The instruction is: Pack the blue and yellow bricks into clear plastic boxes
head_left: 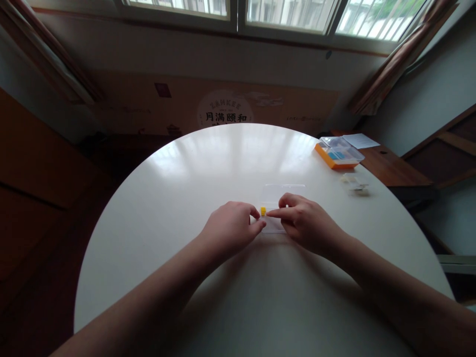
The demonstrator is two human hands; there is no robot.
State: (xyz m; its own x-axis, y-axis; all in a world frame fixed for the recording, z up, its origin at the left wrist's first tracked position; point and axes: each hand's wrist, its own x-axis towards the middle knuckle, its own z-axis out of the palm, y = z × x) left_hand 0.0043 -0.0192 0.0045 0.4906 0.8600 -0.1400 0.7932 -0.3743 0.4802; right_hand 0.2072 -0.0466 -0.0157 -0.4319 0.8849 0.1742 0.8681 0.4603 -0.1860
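Note:
A small clear plastic box (275,226) lies on the white table with its transparent lid (284,190) folded back on the far side. A small ridged yellow piece (263,211) sits at the box's left end. My left hand (234,223) curls its thumb and forefinger about the box's left edge, close beside the yellow piece. From the other side, my right hand (307,218) stretches its forefinger to the yellow piece, the tip at or very near it. Its other fingers are bent above the box and hide part of the inside.
An orange case with a clear lid (338,152) stands at the table's back right. Nearer lies a small clear container (355,184), blurred. Beyond the round white table (156,248) are a brown wooden desk (397,161) with a paper sheet (360,141) and a windowed wall.

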